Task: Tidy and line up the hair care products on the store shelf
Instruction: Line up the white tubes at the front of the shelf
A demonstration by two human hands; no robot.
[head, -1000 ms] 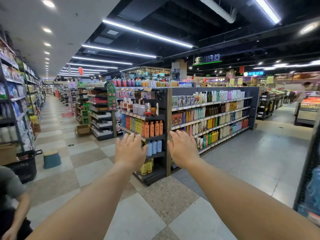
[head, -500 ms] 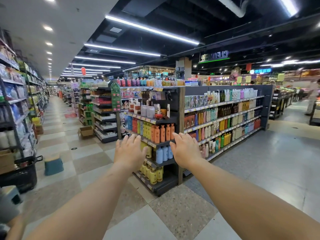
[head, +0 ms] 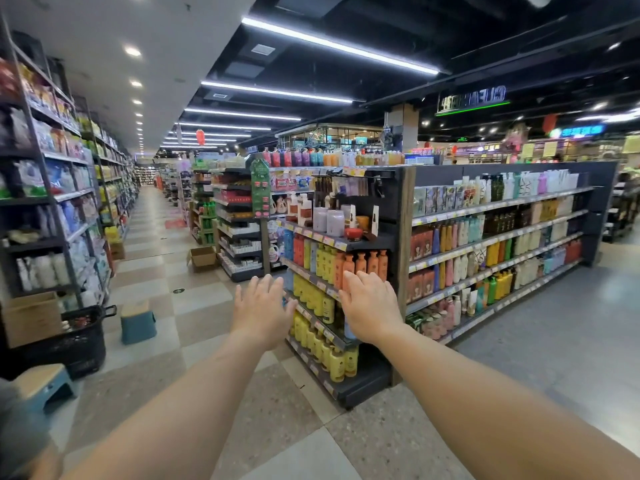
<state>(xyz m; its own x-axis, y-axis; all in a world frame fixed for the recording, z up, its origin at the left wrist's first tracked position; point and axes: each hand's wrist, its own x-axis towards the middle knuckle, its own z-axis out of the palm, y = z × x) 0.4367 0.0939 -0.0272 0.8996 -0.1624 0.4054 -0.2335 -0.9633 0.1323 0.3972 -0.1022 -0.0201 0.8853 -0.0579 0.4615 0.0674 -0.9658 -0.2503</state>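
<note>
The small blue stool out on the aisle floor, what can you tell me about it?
The blue stool is a low, boxy step stool that looks like moulded teal plastic, with a flat pale tan top and short flared legs. It stands upright on the checkered floor, left of the shelf end. A black basket sits close on its left; whether they touch is unclear. Neither hand is near it.

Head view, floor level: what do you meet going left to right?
Black basket → blue step stool → cardboard box → left hand → right hand → long side shelf of bottles.
</note>
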